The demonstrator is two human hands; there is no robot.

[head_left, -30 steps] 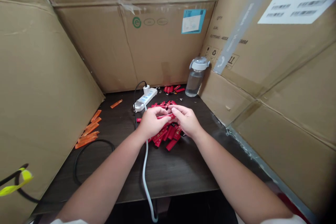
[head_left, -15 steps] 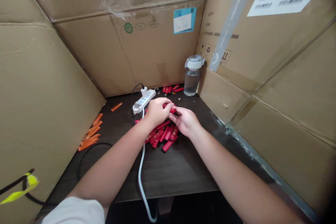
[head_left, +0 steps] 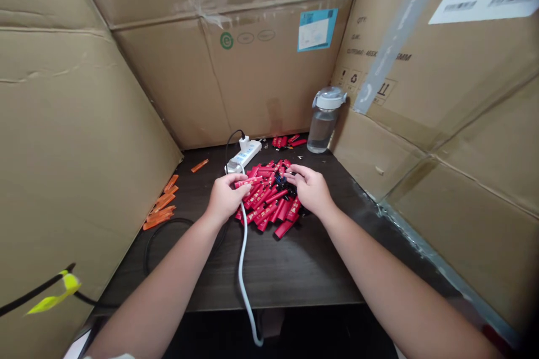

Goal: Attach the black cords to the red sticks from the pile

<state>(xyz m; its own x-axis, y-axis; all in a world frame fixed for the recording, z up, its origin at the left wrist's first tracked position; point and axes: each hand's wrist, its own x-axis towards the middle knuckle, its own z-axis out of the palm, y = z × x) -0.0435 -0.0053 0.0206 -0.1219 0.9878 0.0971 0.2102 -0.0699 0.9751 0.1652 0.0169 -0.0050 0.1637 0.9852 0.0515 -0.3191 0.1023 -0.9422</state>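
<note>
Nearest, a white cable (head_left: 244, 269) ran up over the front edge of the dark desk (head_left: 303, 275) and passed just beside the left hand (head_left: 223, 199). That hand's grip was closed on one red stick (head_left: 248, 182), pinched between thumb and fingers at the left edge of the pile of red sticks (head_left: 272, 205). The right hand (head_left: 312, 190) lay on the pile's right side with its fingers curled over the sticks and some small black parts (head_left: 281, 179). Whether its grip held anything could not be told.

The cable looked like the main hazard. It touched the pile, so a tug from the left wrist could drag sticks off the heap or shift the power strip (head_left: 244, 157) behind it. The small black parts could also scatter under the right fingers.

To the left, orange sticks (head_left: 162, 207) lay by the cardboard wall (head_left: 84, 140), near a black cable loop (head_left: 168, 227). Farther back sat a smaller red heap (head_left: 286, 141) and a water bottle (head_left: 323, 122), well apart from both hands.
</note>
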